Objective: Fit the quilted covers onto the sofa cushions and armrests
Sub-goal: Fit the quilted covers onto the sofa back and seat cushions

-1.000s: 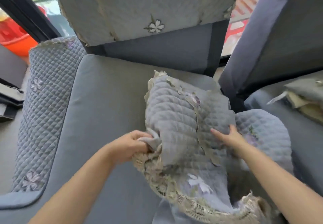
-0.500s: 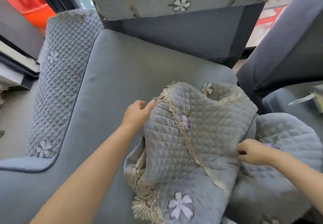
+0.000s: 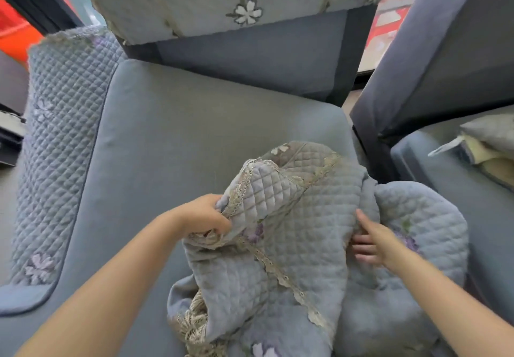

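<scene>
Your left hand [image 3: 204,214] has its grip clenched on the lace-trimmed edge of the quilted cover [image 3: 281,234], fingers curled round the fabric. Your right hand [image 3: 374,241] lies released, fingers straight, pressed into a fold of the same cover. The cover sits bunched on the near right part of the seat cushion [image 3: 194,139], its lace band running diagonally from your left hand toward the lower right. Its lower end is cut off by the frame's edge.
</scene>
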